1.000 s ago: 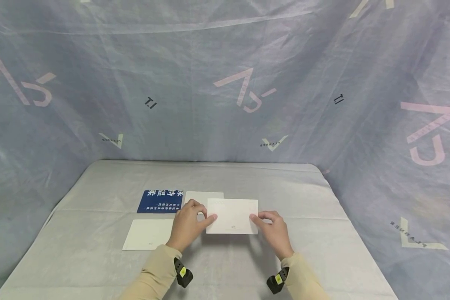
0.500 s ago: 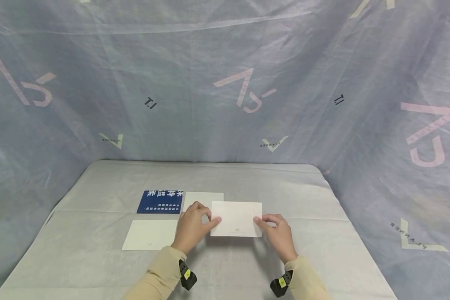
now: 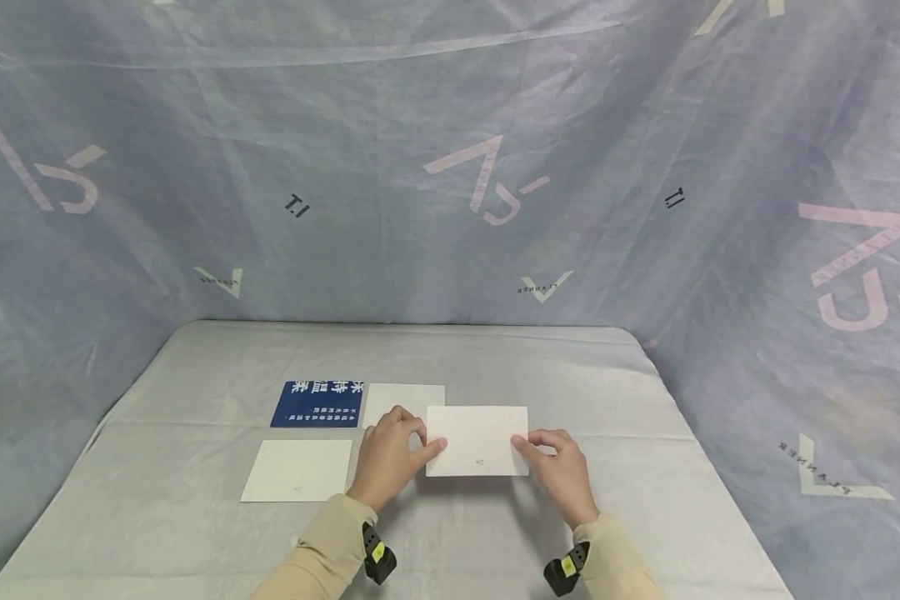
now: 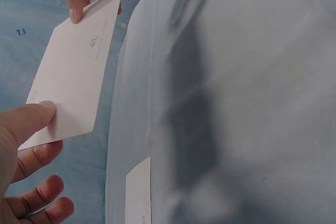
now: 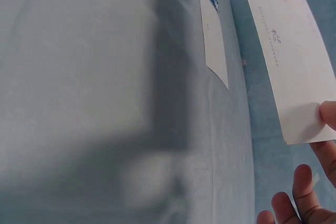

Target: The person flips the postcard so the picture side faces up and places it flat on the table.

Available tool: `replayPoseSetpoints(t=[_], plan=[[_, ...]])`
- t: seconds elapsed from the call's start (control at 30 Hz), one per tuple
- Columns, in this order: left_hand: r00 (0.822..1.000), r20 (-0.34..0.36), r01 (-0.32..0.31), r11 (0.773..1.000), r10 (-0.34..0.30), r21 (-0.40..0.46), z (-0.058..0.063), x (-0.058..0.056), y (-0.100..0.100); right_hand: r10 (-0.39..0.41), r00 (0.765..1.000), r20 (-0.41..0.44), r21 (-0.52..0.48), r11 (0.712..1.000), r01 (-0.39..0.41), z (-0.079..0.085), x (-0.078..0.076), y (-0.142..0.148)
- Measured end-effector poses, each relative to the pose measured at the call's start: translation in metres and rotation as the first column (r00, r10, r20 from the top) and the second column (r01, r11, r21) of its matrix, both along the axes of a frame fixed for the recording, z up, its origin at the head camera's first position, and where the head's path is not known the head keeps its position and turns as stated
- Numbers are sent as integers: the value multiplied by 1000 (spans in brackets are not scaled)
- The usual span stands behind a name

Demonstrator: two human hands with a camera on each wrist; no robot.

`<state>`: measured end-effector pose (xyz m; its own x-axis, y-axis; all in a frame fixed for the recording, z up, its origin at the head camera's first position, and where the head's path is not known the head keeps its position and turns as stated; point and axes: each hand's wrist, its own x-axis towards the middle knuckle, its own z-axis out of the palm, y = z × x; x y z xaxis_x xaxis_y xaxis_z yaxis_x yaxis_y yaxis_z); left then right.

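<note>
A white postcard (image 3: 477, 427) with a small printed mark near its lower edge is held up between both hands, tilted, its shadow on the cloth below. My left hand (image 3: 396, 458) pinches its left edge, thumb on the facing side; in the left wrist view the other fingers (image 4: 50, 187) spread loosely under it. My right hand (image 3: 562, 471) pinches the right edge the same way, its thumb (image 5: 328, 114) flat on the card in the right wrist view. The back of the postcard is hidden.
On the grey cloth-covered table (image 3: 645, 500), left of the hands, lie a blue card (image 3: 317, 407) with white characters, a white card (image 3: 401, 402) beside it partly behind the left hand, and another white card (image 3: 297, 469) nearer. A printed cloth (image 3: 390, 167) hangs behind.
Both hands have moved slightly right and towards the person with the postcard, still pinching its two sides. The near white card on the table now shows more fully.
</note>
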<state>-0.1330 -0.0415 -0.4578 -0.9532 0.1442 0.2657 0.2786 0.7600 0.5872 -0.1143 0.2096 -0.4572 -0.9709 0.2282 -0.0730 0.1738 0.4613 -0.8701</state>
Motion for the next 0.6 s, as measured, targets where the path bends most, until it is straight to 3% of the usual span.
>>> replayPoseSetpoints(t=[0.6], plan=[[1000, -21, 21, 1000, -22, -20, -5, 3, 8, -14, 1000, 5, -3, 1000, 14, 0, 2, 6]])
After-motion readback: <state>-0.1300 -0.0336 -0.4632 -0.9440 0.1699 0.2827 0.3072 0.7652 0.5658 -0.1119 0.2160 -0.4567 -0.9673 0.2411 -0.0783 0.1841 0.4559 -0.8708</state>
